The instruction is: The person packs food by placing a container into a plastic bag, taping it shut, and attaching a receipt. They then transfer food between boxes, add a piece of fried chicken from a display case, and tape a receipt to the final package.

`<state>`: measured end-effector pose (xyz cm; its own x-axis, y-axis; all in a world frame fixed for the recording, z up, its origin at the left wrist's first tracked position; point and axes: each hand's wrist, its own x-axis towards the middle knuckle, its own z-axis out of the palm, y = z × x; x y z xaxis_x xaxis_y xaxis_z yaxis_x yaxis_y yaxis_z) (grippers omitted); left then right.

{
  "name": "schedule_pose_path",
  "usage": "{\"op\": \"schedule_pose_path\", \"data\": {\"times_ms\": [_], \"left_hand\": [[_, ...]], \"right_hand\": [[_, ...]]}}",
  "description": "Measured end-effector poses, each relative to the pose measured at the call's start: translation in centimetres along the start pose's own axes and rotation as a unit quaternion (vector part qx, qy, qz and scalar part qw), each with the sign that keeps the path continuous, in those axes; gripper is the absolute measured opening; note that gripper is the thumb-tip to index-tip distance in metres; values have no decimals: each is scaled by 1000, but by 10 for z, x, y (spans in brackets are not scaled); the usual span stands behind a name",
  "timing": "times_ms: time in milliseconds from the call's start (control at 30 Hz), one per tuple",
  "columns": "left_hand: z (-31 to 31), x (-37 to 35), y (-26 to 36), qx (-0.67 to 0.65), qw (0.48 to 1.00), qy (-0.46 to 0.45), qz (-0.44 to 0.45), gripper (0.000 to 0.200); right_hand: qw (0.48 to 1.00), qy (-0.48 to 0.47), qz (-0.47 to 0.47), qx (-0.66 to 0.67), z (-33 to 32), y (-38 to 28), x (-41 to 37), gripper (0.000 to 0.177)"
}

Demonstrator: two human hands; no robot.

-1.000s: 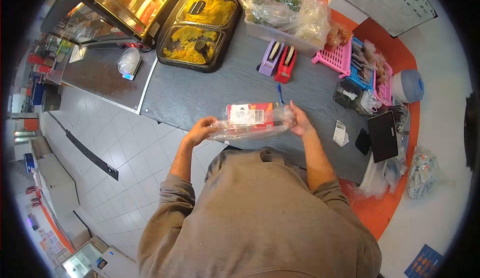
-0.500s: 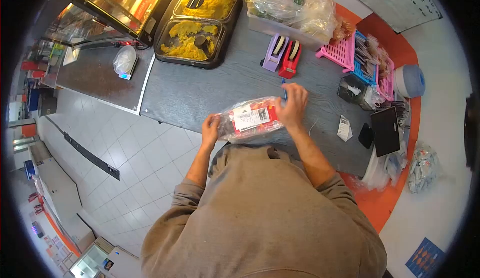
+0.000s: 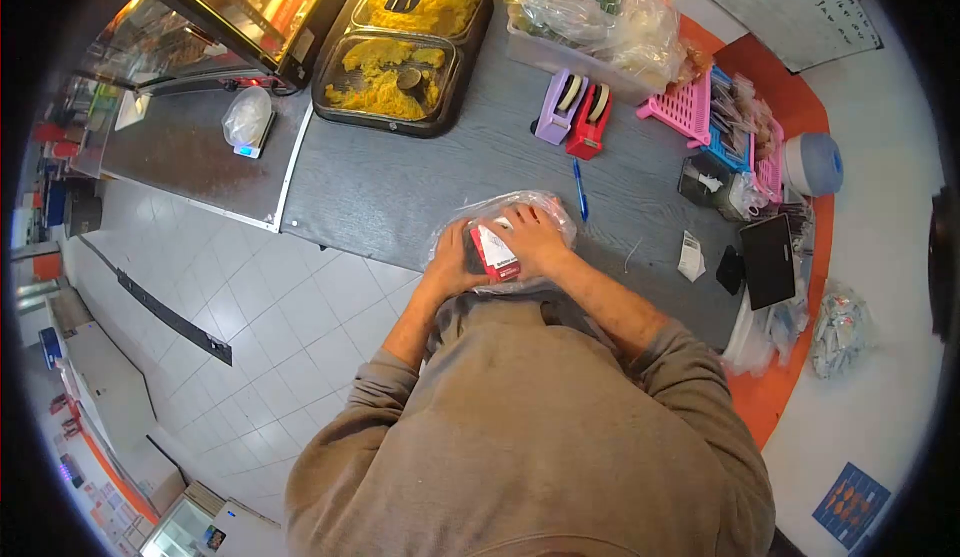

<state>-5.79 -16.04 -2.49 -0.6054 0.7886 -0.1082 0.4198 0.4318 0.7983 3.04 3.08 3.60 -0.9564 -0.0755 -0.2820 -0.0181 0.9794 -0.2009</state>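
hands: left hand (image 3: 452, 259), right hand (image 3: 530, 240) | grip: red packet (image 3: 495, 250) | wrap: clear bag (image 3: 500, 207)

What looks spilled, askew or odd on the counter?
Nothing spilled or damaged. The left hand and right hand clasp a red packet inside a clear plastic bag on the grey counter; a blue pen and white paper slip lie loose nearby.
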Motion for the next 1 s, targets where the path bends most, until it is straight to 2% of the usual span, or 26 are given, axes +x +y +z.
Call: {"op": "schedule_pose_path", "data": {"times_ms": [67, 100, 167, 200, 267, 300, 333, 400, 433, 467, 533, 600, 667, 733, 767, 800, 833, 867, 900, 933, 967, 1000], "left_hand": [[1, -6, -2, 33, 997, -68, 10, 115], [3, -4, -1, 32, 997, -66, 10, 115], [7, 1, 4, 76, 995, -7, 70, 117], [4, 3, 8, 75, 995, -7, 71, 117], [-6, 12, 26, 42, 987, 39, 148, 111], [-10, 16, 33, 40, 987, 38, 149, 111], [-16, 20, 39, 37, 989, 32, 139, 107], [-24, 27, 40, 36, 990, 27, 133, 102], [-30, 31, 38, -1, 994, 33, 104, 101], [-37, 32, 34, -38, 996, 38, 72, 101], [-56, 26, 29, -57, 995, 40, 70, 103], [-66, 14, 16, -151, 986, 68, 21, 103], [-58, -2, -8, -131, 988, 83, 11, 108], [-46, -11, -36, -108, 989, 97, 2, 112], [-39, -13, -51, -28, 997, 74, -14, 117], [-36, -16, -58, 52, 997, 50, -30, 122], [-48, -18, -6, 188, 971, 14, -147, 116], [-48, -14, 6, 191, 970, 9, -150, 116], [-48, -6, 11, 215, 968, 58, -112, 106], [-49, 4, 18, 239, 962, 108, -74, 97], [-50, 15, 33, 256, 957, 133, -12, 80], [-43, 30, 28, 260, 957, 131, -18, 80]], "right_hand": [[998, -24, -35, -51, 3, 1, -2, 116], [998, -24, -36, -53, -2, 3, -3, 116], [998, -30, -48, -32, -12, 10, -6, 114], [998, -31, -47, -32, -17, 12, -8, 114], [999, 8, -47, 19, -28, 19, -14, 117], [998, 10, -56, 37, -35, 21, -17, 119], [998, 9, -54, 37, -34, 25, -22, 119], [994, 91, -3, 54, -31, 39, -33, 122], [997, 31, 65, 33, -24, 49, -39, 117], [997, 33, 68, 33, -14, 60, -50, 117], [987, -1, 138, -84, 2, 83, -72, 109], [989, 8, 144, -42, 7, 98, -91, 102], [989, 19, 148, 2, 12, 99, -97, 95], [985, 124, 120, 18, 19, 96, -97, 81], [984, 126, 122, 23, 21, 93, -93, 81], [975, 178, 109, 81, 24, 86, -85, 70], [959, 229, 96, 139, 26, 79, -77, 59], [958, 227, 97, 144, 34, 71, -67, 59], [923, 226, 113, 291, 45, 61, -54, 53], [867, 219, 124, 431, 54, 51, -40, 47], [866, 216, 120, 436, 61, 40, -25, 47], [790, 179, 202, 550, 66, 28, -10, 44]]}}
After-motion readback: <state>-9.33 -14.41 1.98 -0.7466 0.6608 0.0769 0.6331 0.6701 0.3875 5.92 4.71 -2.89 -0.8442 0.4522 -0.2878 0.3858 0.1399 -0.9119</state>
